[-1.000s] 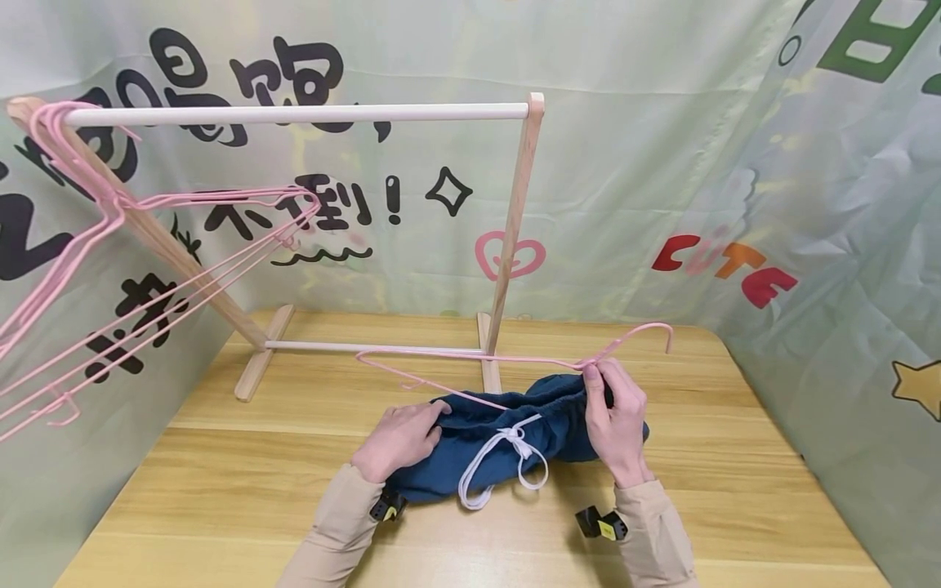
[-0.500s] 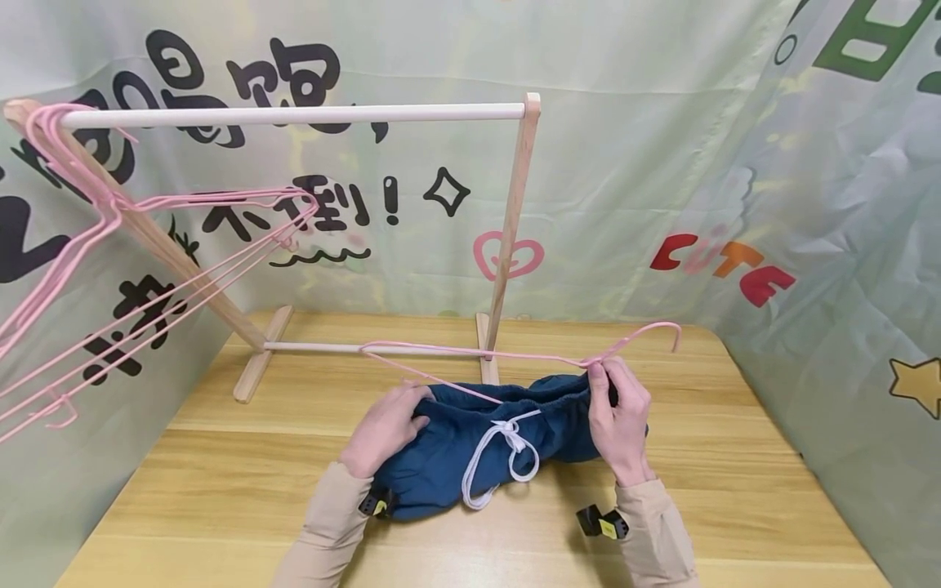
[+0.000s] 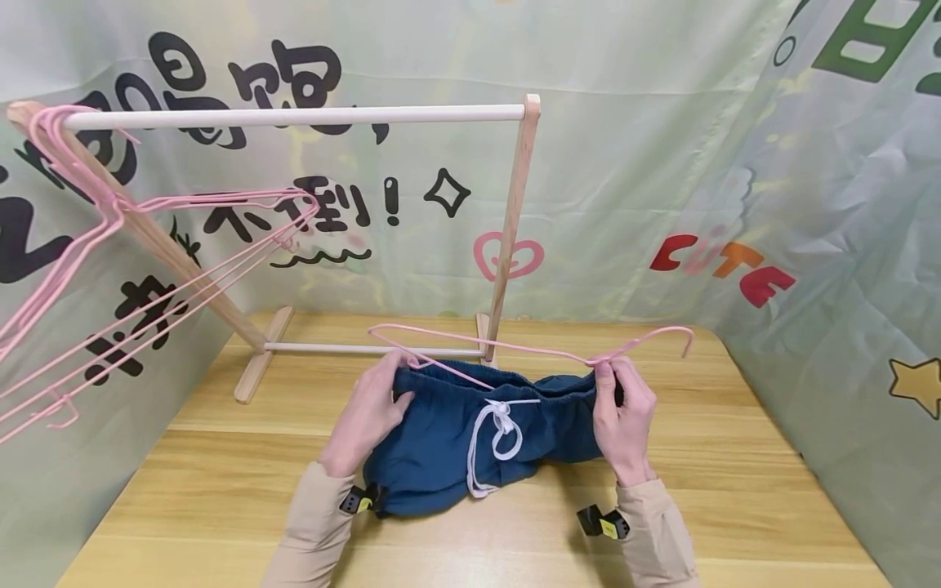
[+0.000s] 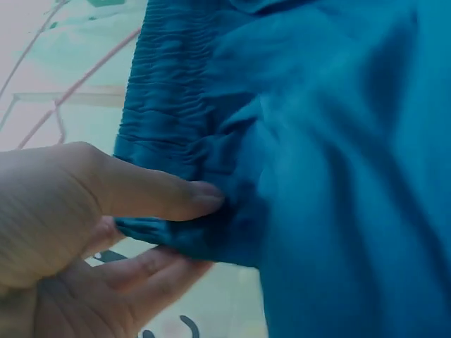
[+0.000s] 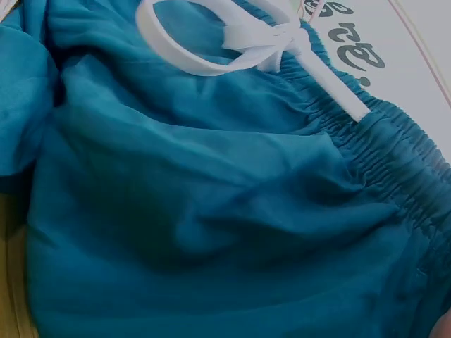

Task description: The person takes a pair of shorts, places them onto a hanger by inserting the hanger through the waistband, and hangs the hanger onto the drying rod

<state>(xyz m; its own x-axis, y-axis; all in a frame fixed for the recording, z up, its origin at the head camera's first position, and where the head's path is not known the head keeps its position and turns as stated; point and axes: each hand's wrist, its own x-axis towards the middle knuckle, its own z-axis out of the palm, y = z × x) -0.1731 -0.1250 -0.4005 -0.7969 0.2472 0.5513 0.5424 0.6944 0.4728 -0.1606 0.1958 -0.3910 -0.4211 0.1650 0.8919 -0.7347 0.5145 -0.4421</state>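
Dark blue shorts (image 3: 434, 441) with an elastic waistband lie bunched over the table, a white drawstring (image 3: 502, 412) tied in a bow at their front. A pink hanger (image 3: 669, 330) slants across the waist opening, its lower part running down inside. My right hand (image 3: 625, 408) pinches the hanger's neck together with the right end of the waistband. At the opposite end, my left hand (image 3: 367, 412) holds the waistband, the thumb (image 4: 169, 193) in front and fingers behind in the left wrist view. The hanger's far right arm is hidden by cloth and hand.
A wooden rack with a white top bar (image 3: 309, 117) stands at the back left of the wooden table (image 3: 698, 490). Several pink hangers (image 3: 110, 208) hang together at the bar's left end. Printed curtains (image 3: 625, 163) enclose the back and sides.
My left hand has moved up and left, lifting and spreading the left side of the waistband toward the hanger's left end. The right hand has shifted slightly right with the hanger.
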